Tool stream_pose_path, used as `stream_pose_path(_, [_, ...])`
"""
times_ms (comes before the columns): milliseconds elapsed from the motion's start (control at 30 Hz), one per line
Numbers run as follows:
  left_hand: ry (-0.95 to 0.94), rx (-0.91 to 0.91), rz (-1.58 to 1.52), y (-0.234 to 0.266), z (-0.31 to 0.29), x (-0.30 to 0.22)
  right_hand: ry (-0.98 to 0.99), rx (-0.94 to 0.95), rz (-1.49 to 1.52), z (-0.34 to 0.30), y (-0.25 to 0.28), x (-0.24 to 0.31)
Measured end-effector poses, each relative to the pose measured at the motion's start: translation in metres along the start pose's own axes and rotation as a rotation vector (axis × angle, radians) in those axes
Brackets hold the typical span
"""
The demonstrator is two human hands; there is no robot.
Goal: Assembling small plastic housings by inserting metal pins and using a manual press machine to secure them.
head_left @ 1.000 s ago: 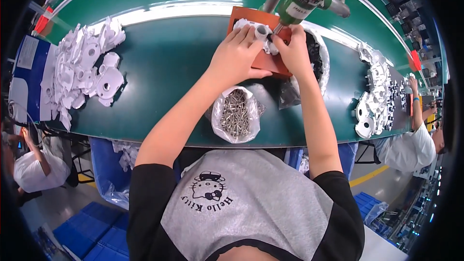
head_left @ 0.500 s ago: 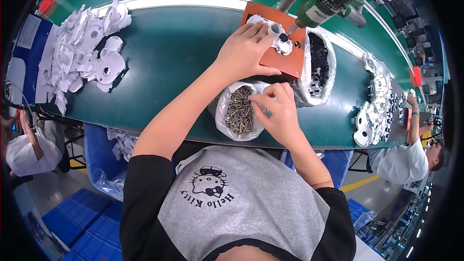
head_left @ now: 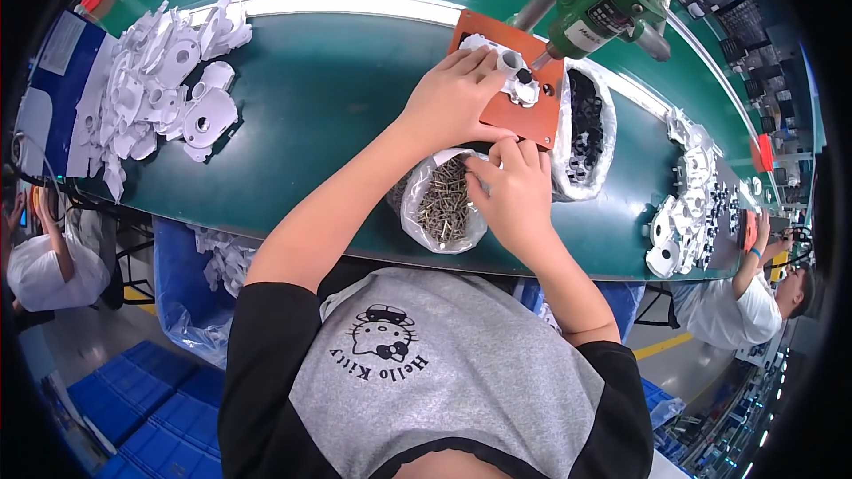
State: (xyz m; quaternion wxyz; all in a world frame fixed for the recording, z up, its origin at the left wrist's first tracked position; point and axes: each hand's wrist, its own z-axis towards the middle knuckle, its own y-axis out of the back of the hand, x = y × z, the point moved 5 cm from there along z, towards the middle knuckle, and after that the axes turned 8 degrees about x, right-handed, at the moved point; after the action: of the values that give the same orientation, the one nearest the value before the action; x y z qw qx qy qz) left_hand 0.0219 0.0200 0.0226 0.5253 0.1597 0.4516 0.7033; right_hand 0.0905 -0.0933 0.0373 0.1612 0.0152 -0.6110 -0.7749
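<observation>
At the tabletop's (head_left: 328,98) left end lies a heap of white plastic parts (head_left: 182,80). Near the front edge, a clear bag (head_left: 413,220) holds metal screws (head_left: 442,210). Toward the back edge, the left hand (head_left: 453,98) lays its loosely spread fingers over a white housing (head_left: 525,94) on an orange block (head_left: 519,121). The right hand's (head_left: 515,195) fingers curl at the bag's rim; whether they grip a screw, I cannot tell. Beside the block sits a bag of black pieces (head_left: 586,137).
</observation>
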Motion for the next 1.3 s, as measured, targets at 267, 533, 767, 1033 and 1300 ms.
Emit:
stream_pose_path(267, [0.011,-0.011,0.004,-0.001,0.0,0.002,0.037,0.048,-0.05,0.004,-0.006,0.003])
stream_pose_path(533, [0.018,-0.002,-0.011,0.001,-0.001,0.009,0.04,0.054,-0.009,0.011,-0.008,0.007])
stream_pose_path(767, [-0.014,-0.049,-0.056,0.012,-0.001,0.002,0.12,-0.017,0.074,0.011,0.004,0.017])
stream_pose_path(1033, [-0.01,-0.045,-0.089,0.001,-0.002,-0.004,0.142,0.025,0.196,-0.001,0.001,0.013])
stream_pose_path(1300, [-0.022,-0.11,-0.061,0.007,-0.007,0.003,-0.1,0.162,0.737,0.001,0.01,-0.036])
